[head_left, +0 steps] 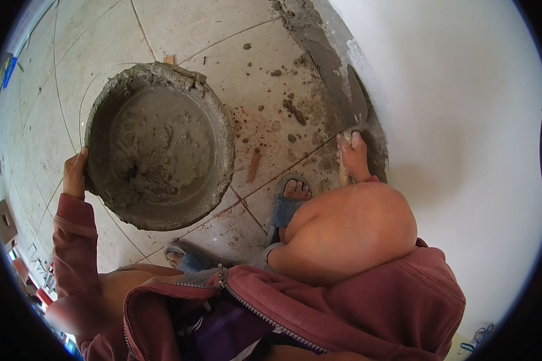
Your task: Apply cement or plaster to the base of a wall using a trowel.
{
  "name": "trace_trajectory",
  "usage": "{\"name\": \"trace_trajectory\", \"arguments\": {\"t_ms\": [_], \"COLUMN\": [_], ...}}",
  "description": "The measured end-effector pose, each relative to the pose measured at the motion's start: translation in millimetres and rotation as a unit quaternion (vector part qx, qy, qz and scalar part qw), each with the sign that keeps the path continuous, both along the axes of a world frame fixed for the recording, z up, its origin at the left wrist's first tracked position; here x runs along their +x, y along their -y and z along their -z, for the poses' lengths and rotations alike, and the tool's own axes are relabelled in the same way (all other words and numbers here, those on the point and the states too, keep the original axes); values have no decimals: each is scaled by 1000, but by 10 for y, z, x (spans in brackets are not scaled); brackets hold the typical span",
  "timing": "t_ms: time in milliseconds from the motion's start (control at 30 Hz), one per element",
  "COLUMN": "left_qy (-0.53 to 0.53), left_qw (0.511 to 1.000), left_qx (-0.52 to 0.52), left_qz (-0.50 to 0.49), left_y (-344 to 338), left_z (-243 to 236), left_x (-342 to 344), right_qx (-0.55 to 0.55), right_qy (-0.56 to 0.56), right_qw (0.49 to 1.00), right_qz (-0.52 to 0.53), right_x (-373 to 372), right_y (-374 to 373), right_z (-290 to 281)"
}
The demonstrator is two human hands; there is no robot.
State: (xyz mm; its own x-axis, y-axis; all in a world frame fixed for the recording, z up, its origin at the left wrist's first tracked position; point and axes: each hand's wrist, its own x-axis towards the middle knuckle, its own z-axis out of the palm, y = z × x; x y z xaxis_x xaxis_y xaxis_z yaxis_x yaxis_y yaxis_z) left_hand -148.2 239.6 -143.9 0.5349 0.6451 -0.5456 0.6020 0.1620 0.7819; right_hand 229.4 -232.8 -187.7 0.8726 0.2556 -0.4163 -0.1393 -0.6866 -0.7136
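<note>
A round basin (pixel 227 141) crusted with mortar stands on the tiles at the left. Wet grey mortar (pixel 168 135) lies inside it, with a dark hollow near its lower left. My left hand (pixel 75 174) grips the basin's left rim, thumb on the edge and the other fingers partly out of sight behind it. At the foot of the white wall, my right hand (pixel 354 156) is closed round the handle of a trowel (pixel 358 99). The trowel's blade stands on edge, touching or very near the strip of mortar (pixel 328 66) along the wall's base.
The white wall (pixel 464 120) rises close on the right. Mortar crumbs (pixel 294 111) and a reddish brick shard (pixel 253 166) lie on the tiled floor (pixel 193 30). My sandalled feet (pixel 286 207) are between basin and wall. A brown box (pixel 5 221) sits at the far left.
</note>
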Motion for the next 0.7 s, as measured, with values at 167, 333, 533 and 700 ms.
{"name": "trace_trajectory", "arguments": {"t_ms": [167, 333, 533, 700], "left_qy": [35, 17, 13, 15], "left_qw": [999, 1000, 1000, 1000], "left_qx": [2, 9, 16, -14], "left_qz": [-33, -21, -21, -20], "left_y": [23, 89, 51, 30], "left_z": [47, -21, 7, -30], "left_x": [-34, 20, -37, 10], "right_qx": [-159, -187, -93, -131], "right_qy": [123, 115, 110, 198], "right_qw": [960, 957, 987, 970], "right_qz": [-194, -188, -76, -50], "right_x": [101, 468, 477, 168], "right_y": [-509, -1148, -1264, -900], "right_z": [241, 525, 516, 500]}}
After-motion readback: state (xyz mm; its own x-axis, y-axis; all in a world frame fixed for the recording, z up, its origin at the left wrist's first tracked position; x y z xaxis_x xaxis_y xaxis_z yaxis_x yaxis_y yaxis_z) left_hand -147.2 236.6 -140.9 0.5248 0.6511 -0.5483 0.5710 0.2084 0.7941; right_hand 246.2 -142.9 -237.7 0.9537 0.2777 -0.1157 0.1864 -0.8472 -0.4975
